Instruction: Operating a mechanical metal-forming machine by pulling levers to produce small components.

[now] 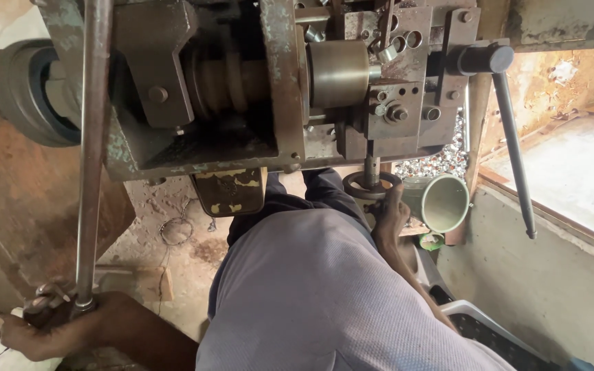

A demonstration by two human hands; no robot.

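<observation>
In the head view, the left hand [42, 319] is curled tight around the lower end of a long grey steel rod [91, 151] rising past the rusty green lathe-like machine [242, 89]; the right hand [388, 213] grips a small dark round handwheel [371, 185] beneath the machine, beside a pale green metal cup [445, 203].

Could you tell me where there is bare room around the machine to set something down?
The pale ledge right of the long lever is bare. It is crowded around the handwheel under the right hand, beside the green cup.
</observation>
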